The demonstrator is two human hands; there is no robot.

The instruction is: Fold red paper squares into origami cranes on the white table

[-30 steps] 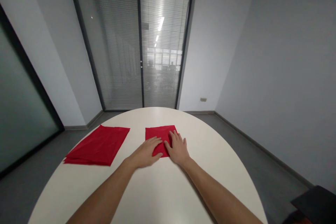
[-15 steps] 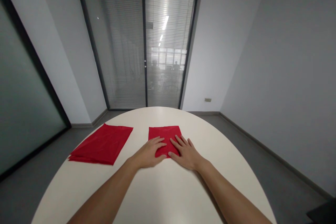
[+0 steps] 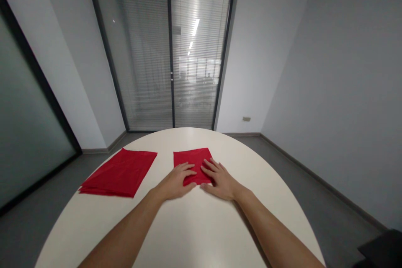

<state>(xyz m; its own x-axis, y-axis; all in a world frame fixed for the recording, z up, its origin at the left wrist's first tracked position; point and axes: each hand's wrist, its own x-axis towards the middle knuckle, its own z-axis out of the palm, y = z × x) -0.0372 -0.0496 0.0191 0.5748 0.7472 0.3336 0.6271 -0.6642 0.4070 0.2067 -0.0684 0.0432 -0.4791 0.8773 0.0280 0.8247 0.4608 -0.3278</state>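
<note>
A folded red cloth (image 3: pixel 191 158), roughly square, lies flat on the white round table (image 3: pixel 188 234). My left hand (image 3: pixel 178 181) rests over its near left part, fingers spread. Over the near right part lies my right hand (image 3: pixel 220 181), fingers apart and palm down. Both hands cover portions of the cloth's near edge, and neither grips it. To the left, close to the table's rim, sits a larger stack of red cloth (image 3: pixel 121 173) with layered edges at its near left corner; no hand touches it.
Beyond the table stands a dark-framed glass door (image 3: pixel 171 58) with blinds. A frosted glass panel (image 3: pixel 25 104) is on the left, and a grey wall (image 3: pixel 351 92) on the right. A black object (image 3: pixel 383 249) shows at the lower right.
The folded cloth under my hands has turned slightly, its far right corner now farther from me. Both hands have moved a little with it. The view has shifted slightly.
</note>
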